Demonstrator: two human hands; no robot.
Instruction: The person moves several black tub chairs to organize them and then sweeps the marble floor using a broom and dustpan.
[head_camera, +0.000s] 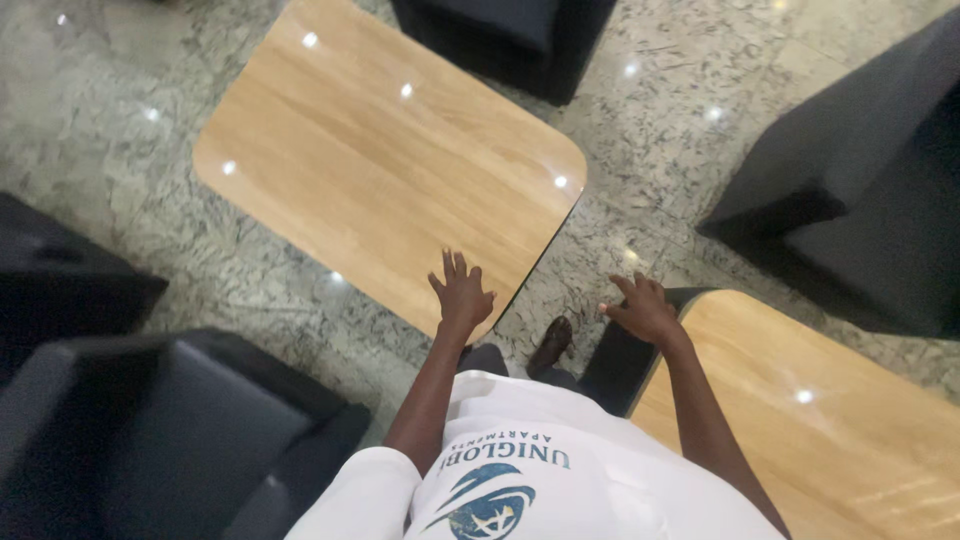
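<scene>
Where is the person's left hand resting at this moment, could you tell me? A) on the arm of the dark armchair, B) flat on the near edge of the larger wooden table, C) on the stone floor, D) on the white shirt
B: the left hand lies palm down, fingers spread, on the near edge of the larger wooden table, while the right hand is at the corner of the second wooden table.

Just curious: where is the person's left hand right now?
In the head view, the left hand lies flat on the near edge of the wooden table, centre frame.
</scene>
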